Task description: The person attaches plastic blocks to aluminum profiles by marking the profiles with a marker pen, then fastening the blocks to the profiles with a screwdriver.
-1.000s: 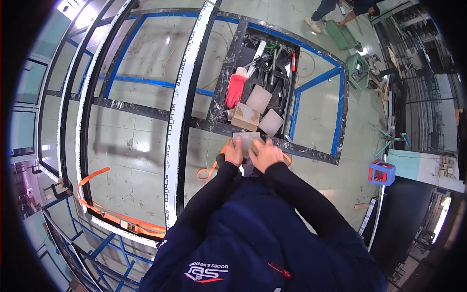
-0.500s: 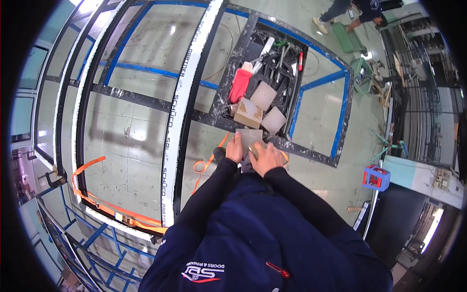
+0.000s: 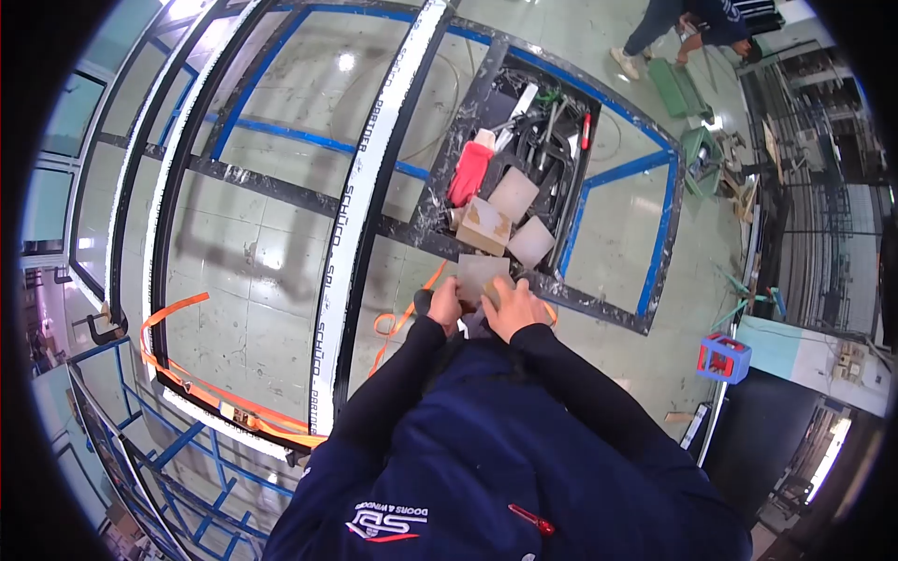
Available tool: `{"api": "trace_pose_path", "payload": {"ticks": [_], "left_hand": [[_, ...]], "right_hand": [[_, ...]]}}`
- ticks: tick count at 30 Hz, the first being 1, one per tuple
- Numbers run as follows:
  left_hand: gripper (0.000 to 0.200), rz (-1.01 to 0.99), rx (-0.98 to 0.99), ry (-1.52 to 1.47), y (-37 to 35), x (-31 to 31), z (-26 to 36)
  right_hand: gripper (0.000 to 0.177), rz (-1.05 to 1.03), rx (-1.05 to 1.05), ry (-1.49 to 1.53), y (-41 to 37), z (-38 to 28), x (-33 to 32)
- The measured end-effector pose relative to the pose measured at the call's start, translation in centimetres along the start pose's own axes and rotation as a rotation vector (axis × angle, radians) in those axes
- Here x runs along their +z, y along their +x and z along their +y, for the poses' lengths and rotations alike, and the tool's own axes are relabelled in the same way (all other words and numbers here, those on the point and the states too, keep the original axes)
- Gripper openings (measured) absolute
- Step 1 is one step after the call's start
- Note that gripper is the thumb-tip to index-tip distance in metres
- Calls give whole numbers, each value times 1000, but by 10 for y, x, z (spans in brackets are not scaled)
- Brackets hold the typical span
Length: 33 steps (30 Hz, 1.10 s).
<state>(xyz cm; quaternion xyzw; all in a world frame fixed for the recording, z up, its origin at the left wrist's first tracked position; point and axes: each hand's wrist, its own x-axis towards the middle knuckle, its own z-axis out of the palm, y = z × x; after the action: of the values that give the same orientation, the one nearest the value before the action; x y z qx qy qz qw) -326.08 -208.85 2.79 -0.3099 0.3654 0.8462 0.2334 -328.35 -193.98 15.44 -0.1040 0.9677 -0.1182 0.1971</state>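
A flat grey square plate [image 3: 483, 271] lies before me at the near edge of the tool tray. My left hand [image 3: 447, 305] is closed on its left near edge, with the thumb along the side. My right hand [image 3: 517, 309] is closed around a small yellowish-brown block [image 3: 491, 294], held against the near right part of the plate. Just beyond are two more grey square plates [image 3: 514, 194] [image 3: 530, 242] and a wooden block [image 3: 484, 227] with a worn top. The undersides of both hands are hidden.
The black tray [image 3: 564, 245] holds tools and a red glove [image 3: 470, 172] on a blue-black frame [image 3: 662, 234]. A long white-taped profile [image 3: 351, 220] and an orange strap [image 3: 271, 425] lie to the left. Another person [image 3: 692, 28] bends over a green box [image 3: 675, 89] at upper right.
Both hands have shifted slightly toward my body over the plate, and more of its surface shows. The whole view has moved a little. The other person stays bent by the green box.
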Motion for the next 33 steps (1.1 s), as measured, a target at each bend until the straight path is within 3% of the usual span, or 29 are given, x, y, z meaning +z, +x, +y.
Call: {"api": "trace_pose_path", "payload": {"ticks": [2, 3, 6, 7, 10, 12, 14, 16, 18, 21, 23, 26, 30, 31, 32, 33], "left_hand": [[42, -166, 53, 127, -14, -9, -3], [48, -250, 169, 194, -7, -17, -11], [26, -110, 313, 356, 2, -12, -15], [28, -116, 393, 371, 9, -17, -21], [28, -120, 360, 530, -1, -14, -3], [29, -109, 290, 442, 6, -15, -13], [29, -101, 356, 407, -1, -10, -6], [28, -49, 522, 573, 37, -35, -36], [27, -83, 441, 518, -1, -11, -4], [28, -125, 344, 292, 10, -17, -23], [30, -153, 272, 186, 6, -13, -12], [50, -185, 283, 554, 31, -37, -24], [42, -113, 203, 448, -20, 6, 18], [38, -118, 234, 448, -30, 9, 21], [30, -134, 271, 604, -8, -10, -5], [28, -14, 401, 955, -42, 11, 20]], "right_hand": [[43, 75, -23, -8, 9, -4, 0], [43, 66, -7, -9, 26, -11, -4], [41, 71, 13, 8, 26, -20, -11], [42, 22, -11, -2, 13, -14, -9], [43, -32, -36, -21, 14, -17, -13], [43, 0, -36, -8, 36, -35, -17], [43, 9, -54, -17, 33, -31, -13], [41, -49, -58, -49, 19, -20, -14], [41, -35, -72, -49, 26, -25, -13], [39, 44, -91, -33, 42, -40, -13], [40, -11, -75, -17, 23, -28, -16], [40, 50, -86, -32, 24, -22, -8], [43, 24, 24, 59, 73, -27, -11], [48, 171, -34, 142, 66, -15, -21], [53, 299, -139, 243, 59, -1, -29], [55, 365, -101, 317, 63, 18, -15]]}}
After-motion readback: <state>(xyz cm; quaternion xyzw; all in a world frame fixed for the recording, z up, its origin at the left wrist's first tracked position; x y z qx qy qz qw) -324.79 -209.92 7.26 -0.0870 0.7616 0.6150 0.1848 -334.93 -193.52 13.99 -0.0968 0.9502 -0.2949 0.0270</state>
